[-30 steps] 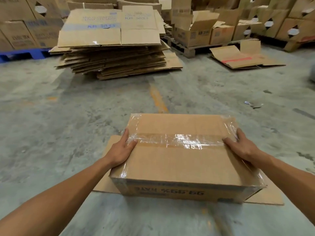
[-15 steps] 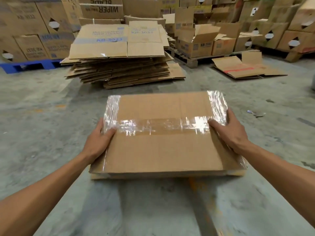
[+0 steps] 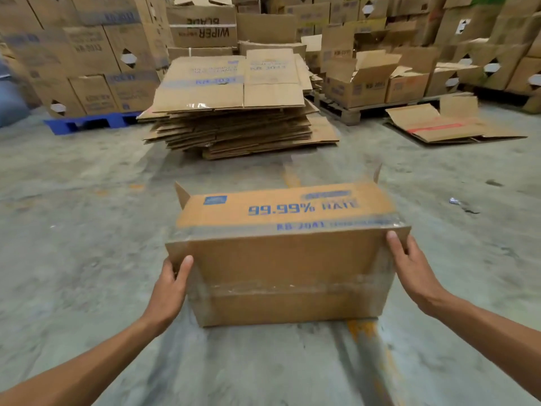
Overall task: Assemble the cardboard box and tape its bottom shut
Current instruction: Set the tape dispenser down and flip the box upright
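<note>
The brown cardboard box [image 3: 287, 259] is held up in front of me above the concrete floor, blurred by motion. Its taped bottom faces me, with a strip of clear tape [image 3: 292, 287] running across it. The side printed "99.99%" in blue faces up, and two flap corners stick up at the far edge. My left hand [image 3: 171, 288] grips the box's left edge, thumb on the taped face. My right hand [image 3: 409, 268] grips the right edge the same way.
A stack of flattened cartons [image 3: 234, 118] lies on the floor straight ahead. An open box [image 3: 360, 80] on a wooden pallet and a flat carton [image 3: 445, 124] are at right. Stacked boxes on a blue pallet [image 3: 87, 123] stand at left.
The box has been lifted off the floor and tipped away from me, so its taped bottom went from facing up to facing me. Both hands stayed on its side edges.
</note>
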`<state>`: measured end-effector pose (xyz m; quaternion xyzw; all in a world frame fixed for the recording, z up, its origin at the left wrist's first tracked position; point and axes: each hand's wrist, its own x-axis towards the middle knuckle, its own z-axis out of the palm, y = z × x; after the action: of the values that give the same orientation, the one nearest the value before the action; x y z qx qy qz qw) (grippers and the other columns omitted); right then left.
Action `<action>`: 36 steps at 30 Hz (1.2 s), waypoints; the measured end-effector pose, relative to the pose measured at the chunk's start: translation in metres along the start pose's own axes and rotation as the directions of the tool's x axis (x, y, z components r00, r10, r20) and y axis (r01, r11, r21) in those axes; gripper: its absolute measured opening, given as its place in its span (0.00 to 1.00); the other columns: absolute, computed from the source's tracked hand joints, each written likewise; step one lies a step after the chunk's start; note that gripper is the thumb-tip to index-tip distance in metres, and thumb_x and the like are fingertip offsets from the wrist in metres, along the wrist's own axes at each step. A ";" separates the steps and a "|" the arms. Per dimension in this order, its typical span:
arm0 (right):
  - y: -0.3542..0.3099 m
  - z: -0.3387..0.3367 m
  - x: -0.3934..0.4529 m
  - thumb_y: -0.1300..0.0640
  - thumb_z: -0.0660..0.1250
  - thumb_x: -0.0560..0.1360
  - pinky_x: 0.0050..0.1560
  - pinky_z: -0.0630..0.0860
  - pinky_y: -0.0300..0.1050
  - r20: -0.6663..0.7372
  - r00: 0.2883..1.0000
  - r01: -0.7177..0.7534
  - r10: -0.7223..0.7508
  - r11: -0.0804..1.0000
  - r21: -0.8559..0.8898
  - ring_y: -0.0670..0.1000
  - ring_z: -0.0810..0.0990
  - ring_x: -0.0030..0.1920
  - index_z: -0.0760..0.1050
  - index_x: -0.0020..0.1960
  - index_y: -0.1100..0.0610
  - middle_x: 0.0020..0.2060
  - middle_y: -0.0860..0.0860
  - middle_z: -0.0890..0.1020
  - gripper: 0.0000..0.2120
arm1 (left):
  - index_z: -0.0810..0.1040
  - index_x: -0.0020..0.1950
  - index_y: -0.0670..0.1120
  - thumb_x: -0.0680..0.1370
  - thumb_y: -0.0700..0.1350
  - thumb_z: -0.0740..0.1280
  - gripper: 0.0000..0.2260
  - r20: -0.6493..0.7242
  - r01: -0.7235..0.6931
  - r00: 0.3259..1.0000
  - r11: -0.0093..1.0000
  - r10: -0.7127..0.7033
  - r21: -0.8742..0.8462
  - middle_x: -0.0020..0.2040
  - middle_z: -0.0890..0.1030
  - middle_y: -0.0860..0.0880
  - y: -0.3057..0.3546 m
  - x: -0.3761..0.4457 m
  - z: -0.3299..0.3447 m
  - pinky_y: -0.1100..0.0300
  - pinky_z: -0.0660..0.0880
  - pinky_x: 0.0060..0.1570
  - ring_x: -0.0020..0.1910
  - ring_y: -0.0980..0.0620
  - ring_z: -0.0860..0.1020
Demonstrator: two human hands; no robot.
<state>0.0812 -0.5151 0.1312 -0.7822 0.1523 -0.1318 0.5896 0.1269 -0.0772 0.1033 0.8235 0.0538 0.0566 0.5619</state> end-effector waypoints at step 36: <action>-0.081 0.023 0.048 0.55 0.62 0.81 0.35 0.75 0.24 0.226 0.953 0.204 -0.201 0.979 0.014 0.27 0.79 0.42 0.59 0.73 0.44 0.54 0.37 0.76 0.24 | 0.67 0.72 0.56 0.74 0.61 0.68 0.28 0.002 -0.134 0.991 0.984 0.135 0.121 0.63 0.77 0.55 0.072 0.058 -0.055 0.56 0.73 0.59 0.59 0.55 0.77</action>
<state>0.1407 -0.4924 0.2046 -0.8064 0.0038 -0.1009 0.5827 0.1770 -0.0436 0.1922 0.8576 0.0030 0.0936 0.5057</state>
